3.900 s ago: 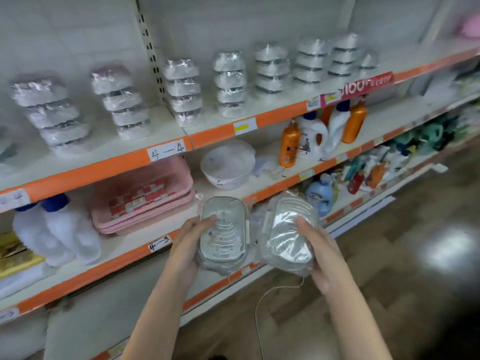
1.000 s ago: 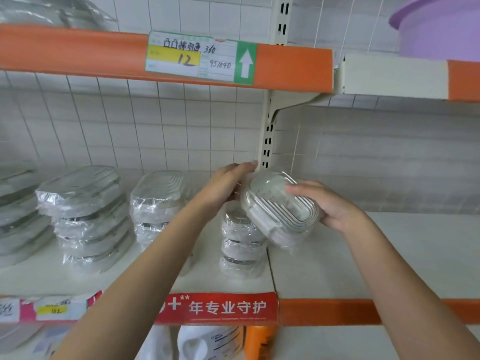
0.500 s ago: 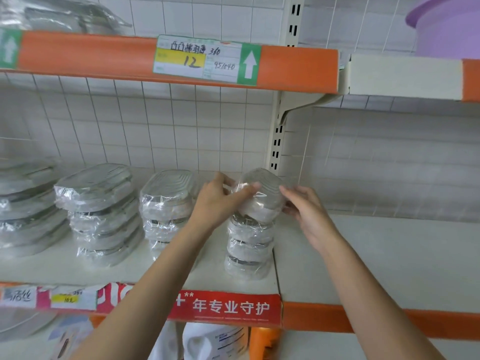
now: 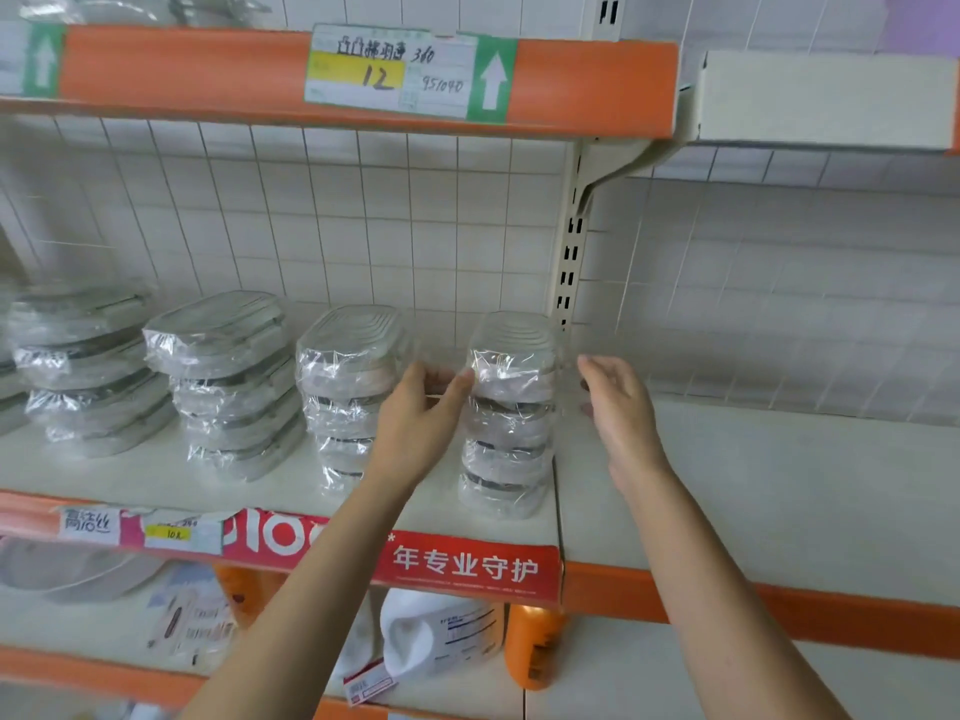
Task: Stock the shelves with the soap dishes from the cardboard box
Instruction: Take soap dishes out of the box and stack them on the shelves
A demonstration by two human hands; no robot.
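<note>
Several stacks of plastic-wrapped clear soap dishes stand on the white shelf (image 4: 779,485). The rightmost stack (image 4: 506,459) is several dishes high, and its top dish (image 4: 514,350) lies flat. My left hand (image 4: 421,413) is between this stack and the neighbouring stack (image 4: 348,376). Its thumb tip touches the wrap on the top dish's left side, and its fingers are relaxed. My right hand (image 4: 618,402) hovers just right of the stack with its fingers spread, and it holds nothing. The cardboard box is out of view.
An upper shelf edge with a price label (image 4: 389,70) hangs overhead. A slotted upright post (image 4: 571,252) stands behind the rightmost stack. More stacks (image 4: 228,376) sit to the left. A white bottle (image 4: 431,636) and an orange bottle (image 4: 535,646) stand on the shelf below.
The dish both hands held now rests on top of the rightmost stack. My left hand has loosened its grip, and my right hand has drawn away to the right.
</note>
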